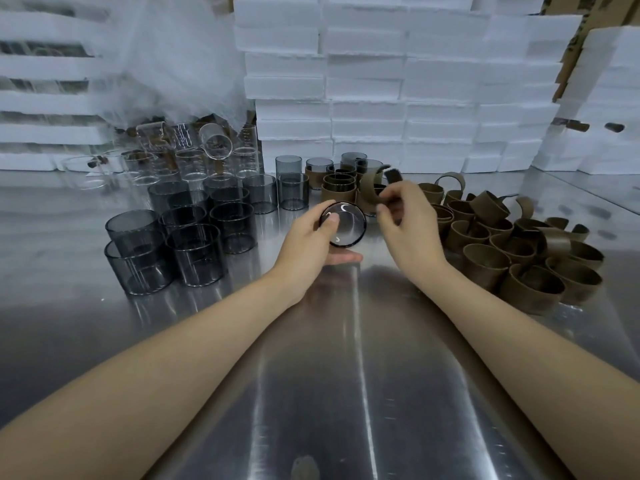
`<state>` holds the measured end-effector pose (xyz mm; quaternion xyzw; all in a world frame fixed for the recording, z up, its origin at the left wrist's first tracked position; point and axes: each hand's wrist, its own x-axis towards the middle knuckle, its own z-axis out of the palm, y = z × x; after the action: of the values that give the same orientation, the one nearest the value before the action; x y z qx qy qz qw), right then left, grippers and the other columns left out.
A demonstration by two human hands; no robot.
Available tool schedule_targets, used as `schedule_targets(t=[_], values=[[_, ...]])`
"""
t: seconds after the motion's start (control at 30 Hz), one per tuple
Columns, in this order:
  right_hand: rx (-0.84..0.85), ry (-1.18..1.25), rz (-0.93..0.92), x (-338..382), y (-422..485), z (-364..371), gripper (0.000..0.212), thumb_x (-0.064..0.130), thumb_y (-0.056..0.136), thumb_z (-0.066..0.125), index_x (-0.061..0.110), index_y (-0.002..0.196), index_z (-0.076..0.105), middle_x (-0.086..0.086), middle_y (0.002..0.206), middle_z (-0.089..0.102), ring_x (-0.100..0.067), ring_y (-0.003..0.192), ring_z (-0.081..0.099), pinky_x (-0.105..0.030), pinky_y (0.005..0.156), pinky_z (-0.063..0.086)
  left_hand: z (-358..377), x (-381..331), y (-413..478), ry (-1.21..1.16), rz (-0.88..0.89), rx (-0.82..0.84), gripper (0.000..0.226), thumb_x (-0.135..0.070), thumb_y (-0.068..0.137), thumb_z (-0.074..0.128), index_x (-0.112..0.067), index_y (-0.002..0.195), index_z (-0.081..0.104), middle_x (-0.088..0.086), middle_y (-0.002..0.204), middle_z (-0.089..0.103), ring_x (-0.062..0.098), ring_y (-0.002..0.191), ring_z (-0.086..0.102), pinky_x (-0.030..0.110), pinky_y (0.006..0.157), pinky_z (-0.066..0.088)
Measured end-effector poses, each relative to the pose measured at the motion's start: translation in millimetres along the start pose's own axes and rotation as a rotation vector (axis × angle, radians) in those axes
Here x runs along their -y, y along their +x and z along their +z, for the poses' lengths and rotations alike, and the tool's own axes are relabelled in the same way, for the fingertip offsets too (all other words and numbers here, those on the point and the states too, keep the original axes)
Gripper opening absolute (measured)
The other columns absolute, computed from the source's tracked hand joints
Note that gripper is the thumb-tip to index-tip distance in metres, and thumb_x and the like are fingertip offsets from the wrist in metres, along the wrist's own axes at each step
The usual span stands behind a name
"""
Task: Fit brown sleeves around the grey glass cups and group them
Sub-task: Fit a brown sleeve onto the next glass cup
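1. Gripping tilted grey cup (pixel 346 226) in left hand (pixel 304 244), over steel table (pixel 346 375).
2. Pinching opened brown sleeve (pixel 372 185) in right hand (pixel 408 223), just behind cup.
3. Flanked by bare cups (pixel 194 237) left, loose sleeves (pixel 519 258) right; sleeved cups (pixel 339 188) crowding behind.

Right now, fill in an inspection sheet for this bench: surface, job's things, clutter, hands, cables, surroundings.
Surface: shiny metal table, strongly reflective.
Job's things: bare grey cups stand at the left; loose brown sleeves are piled at the right; sleeved cups are grouped at the back centre.
Clutter: clear glass cups at the back left, some tipped.
Hands: left hand holds a grey glass cup, mouth toward the camera; right hand pinches an open brown sleeve just beyond it.
Cables: nothing seen.
Surroundings: stacked white foam boxes behind; plastic sheeting at the back left.
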<state>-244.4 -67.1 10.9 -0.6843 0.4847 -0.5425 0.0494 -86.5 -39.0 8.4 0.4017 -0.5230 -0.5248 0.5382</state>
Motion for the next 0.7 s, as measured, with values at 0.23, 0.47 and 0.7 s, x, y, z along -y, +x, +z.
schedule_targets(t=[0.23, 0.47, 0.7], values=[[0.083, -0.044, -0.268, 12.0, -4.6, -2.1, 0.014, -0.003, 0.090, 0.057, 0.001, 0.102, 0.065, -0.002, 0.098, 0.055, -0.006, 0.086, 0.049, -0.007, 0.078, 0.038, 0.4, -4.2, -4.1, -0.140, 0.062, -0.010, 0.027, -0.008, 0.100, 0.052, -0.030, 0.101, 0.068, 0.000, 0.113, 0.068, 0.034, 0.081, 0.072, 0.025, 0.059, 0.058], [-0.124, -0.262, -0.335, 21.1, -4.7, -9.0, 0.010, 0.020, 0.085, 0.071, 0.015, 0.093, 0.075, 0.002, 0.088, 0.072, -0.028, 0.092, 0.057, -0.030, 0.079, 0.026, -1.2, -1.6, -3.1, -0.134, 0.118, -0.039, 0.026, -0.008, 0.095, 0.061, -0.031, 0.104, 0.068, -0.017, 0.107, 0.071, 0.043, 0.109, 0.063, 0.022, 0.061, 0.058], [-0.122, -0.138, -0.339, 25.2, -6.7, -5.6, 0.020, 0.028, 0.078, 0.076, 0.014, 0.068, 0.065, -0.004, 0.124, 0.057, -0.023, 0.125, 0.042, -0.032, 0.096, 0.022, -1.6, 1.6, 0.0, -0.067, 0.128, -0.075, 0.033, -0.008, 0.093, 0.065, -0.023, 0.122, 0.064, -0.001, 0.130, 0.062, 0.029, 0.113, 0.064, 0.032, 0.070, 0.061]])
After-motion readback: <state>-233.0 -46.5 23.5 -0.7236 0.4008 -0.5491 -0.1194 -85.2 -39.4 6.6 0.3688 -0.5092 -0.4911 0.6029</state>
